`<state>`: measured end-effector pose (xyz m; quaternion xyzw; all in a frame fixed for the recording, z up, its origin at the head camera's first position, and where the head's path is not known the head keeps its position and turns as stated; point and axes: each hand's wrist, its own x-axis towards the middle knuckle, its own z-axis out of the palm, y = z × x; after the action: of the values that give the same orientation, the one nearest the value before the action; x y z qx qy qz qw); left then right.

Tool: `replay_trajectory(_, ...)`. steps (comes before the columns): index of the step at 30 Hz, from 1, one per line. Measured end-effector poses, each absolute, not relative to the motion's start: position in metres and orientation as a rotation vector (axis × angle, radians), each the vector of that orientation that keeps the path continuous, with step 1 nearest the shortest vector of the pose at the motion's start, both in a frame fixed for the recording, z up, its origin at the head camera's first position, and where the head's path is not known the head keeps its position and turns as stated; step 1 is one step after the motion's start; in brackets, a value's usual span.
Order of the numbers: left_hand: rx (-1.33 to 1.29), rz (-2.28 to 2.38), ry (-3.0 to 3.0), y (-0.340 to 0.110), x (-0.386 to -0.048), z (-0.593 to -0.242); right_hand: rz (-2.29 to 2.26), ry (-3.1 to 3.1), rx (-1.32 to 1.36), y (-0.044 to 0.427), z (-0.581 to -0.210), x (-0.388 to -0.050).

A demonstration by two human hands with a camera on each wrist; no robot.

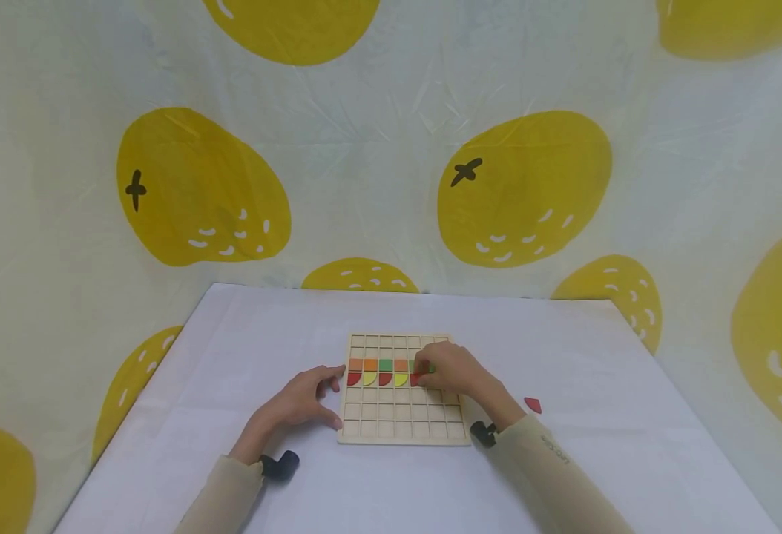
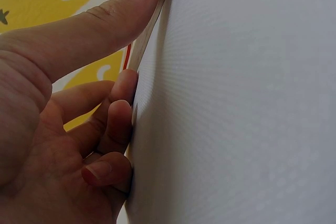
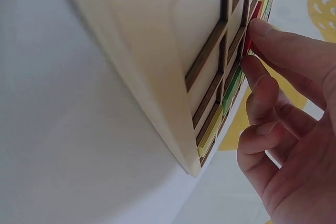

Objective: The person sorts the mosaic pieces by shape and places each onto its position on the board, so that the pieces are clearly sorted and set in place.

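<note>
A wooden grid board [image 1: 404, 443] lies on the table. Two of its rows hold coloured pieces: orange and green squares [image 1: 386, 366] behind, red and yellow quarter-circles [image 1: 369, 378] in front. My right hand [image 1: 454, 368] reaches over the board's right part. Thumb and index finger pinch a red quarter-circle piece [image 3: 256, 14] at a cell in the front coloured row; whether it lies flat in that cell I cannot tell. At the board's left edge rests my left hand [image 1: 297, 400], thumb near the front corner, fingers farther back.
One loose red piece [image 1: 533, 405] lies on the white table [image 1: 284, 319], right of the board. Beside the right hand, a green piece [image 3: 231, 90] and a yellow piece [image 3: 211, 129] sit in cells. Behind the table hangs a fruit-patterned cloth [image 1: 364, 148].
</note>
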<state>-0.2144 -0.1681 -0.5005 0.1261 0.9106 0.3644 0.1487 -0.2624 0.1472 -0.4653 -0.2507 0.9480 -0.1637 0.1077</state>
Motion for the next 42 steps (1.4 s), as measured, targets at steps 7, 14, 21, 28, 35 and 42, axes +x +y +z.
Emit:
replay_trajectory(7, 0.361, 1.053, 2.620, -0.169, -0.215, -0.500, -0.468, 2.794, -0.733, 0.146, -0.465, -0.261)
replay_trajectory(14, 0.336, 1.045, 2.620, -0.168, -0.216, -0.500, -0.478, 2.794, -0.714, 0.146, -0.465, -0.261)
replay_trajectory(21, 0.379, 1.046, 2.607, -0.168, -0.216, -0.499, -0.554, 2.793, -0.638, 0.155, -0.464, -0.260)
replay_trajectory(28, 0.362, 1.049, 2.619, -0.166, -0.218, -0.499, -0.607, 2.842, -0.625, 0.174, -0.457, -0.256)
replay_trajectory(35, 0.339, 1.040, 2.636, -0.167, -0.217, -0.498, -0.599, 2.884, -0.598, 0.198, -0.452, -0.249)
replay_trajectory(42, 0.307, 1.056, 2.615, -0.167, -0.214, -0.498, -0.614, 2.889, -0.475, 0.234, -0.454, -0.238)
